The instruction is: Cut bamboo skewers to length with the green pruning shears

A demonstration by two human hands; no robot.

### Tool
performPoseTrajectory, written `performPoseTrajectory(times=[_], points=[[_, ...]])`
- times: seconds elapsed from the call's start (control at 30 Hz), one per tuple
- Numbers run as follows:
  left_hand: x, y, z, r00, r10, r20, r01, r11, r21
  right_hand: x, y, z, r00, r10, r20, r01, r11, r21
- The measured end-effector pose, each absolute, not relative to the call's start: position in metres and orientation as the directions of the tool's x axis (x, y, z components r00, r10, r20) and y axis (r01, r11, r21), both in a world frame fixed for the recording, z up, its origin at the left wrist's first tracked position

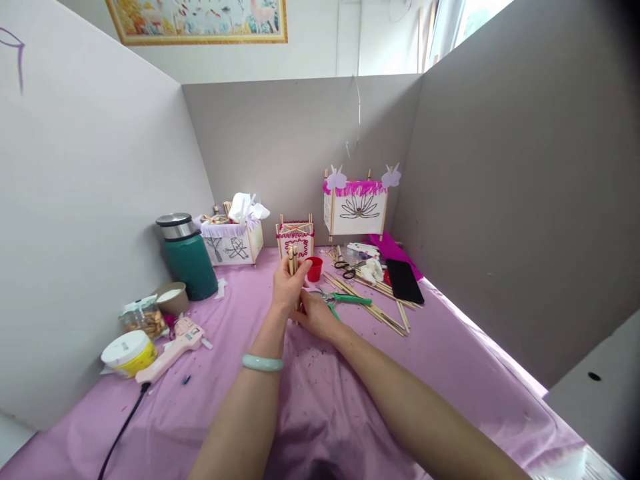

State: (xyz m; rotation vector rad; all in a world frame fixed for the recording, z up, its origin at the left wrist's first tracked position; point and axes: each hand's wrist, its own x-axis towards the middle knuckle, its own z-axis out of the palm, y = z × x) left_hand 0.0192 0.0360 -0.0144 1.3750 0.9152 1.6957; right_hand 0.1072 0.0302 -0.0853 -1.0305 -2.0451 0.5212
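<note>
Grey partition boards (300, 133) enclose a purple cloth-covered table (240, 300). At its middle, the left hand (287, 287) closes around a bundle of pale, slender wooden sticks (293, 255) near its top, while the right hand (319, 315) curls round its lower end, apparently to hold it upright and steady. Green-handled metal pliers (354, 299) lie just right, probably for easy reach.

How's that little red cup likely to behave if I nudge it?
The red cup looks small and plastic, so it's probably light. Its rim seems wider than its base, so a high push might tip it. The wrinkled cloth could snag it.
</note>
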Motion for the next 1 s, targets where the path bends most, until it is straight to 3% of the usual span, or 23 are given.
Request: performPoseTrajectory(times=[0.13, 0.33, 0.47, 0.73, 1.0], points=[[0.018, 0.037, -0.01, -0.18, 0.912, 0.368, -0.121, -0.392, 0.912, 0.107, 0.03, -0.083, -0.379, 0.813, 0.441, 0.474, 0.58, -0.662], [0.015, 0.037, -0.002, 0.023, 0.957, 0.289, -0.252, -0.275, 0.928, 0.113, 0.037, -0.082, -0.384, 0.837, 0.389, 0.419, 0.533, -0.735], [0.016, 0.039, -0.002, 0.011, 0.97, 0.242, -0.22, -0.234, 0.947, 0.117, 0.04, -0.083, -0.372, 0.851, 0.372, 0.416, 0.511, -0.752], [0.01, 0.039, 0.014, -0.011, 0.92, 0.392, -0.259, -0.381, 0.887, 0.121, 0.034, -0.071, -0.404, 0.837, 0.369, 0.345, 0.513, -0.786], [0.009, 0.038, 0.015, 0.02, 0.878, 0.479, -0.329, -0.446, 0.832, 0.123, 0.032, -0.067, -0.403, 0.827, 0.392, 0.38, 0.541, -0.75]])
